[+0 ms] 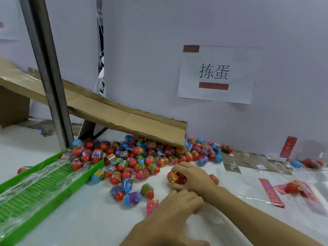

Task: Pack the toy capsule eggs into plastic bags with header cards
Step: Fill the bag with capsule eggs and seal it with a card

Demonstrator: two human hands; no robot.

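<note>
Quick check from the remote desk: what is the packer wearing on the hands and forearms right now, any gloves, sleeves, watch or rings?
Nothing shows on either one. The left hand and the right hand are bare, with no gloves. Both forearms are uncovered as far as the bottom and right edges of the head view, so no sleeve shows. No watch, bracelet or ring is visible, though motion blur could hide a thin ring.

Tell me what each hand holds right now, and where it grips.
The right hand curls around a red capsule egg, fingers over its top. The left hand rests at a bag's pink header card; its grip is hidden.
</note>
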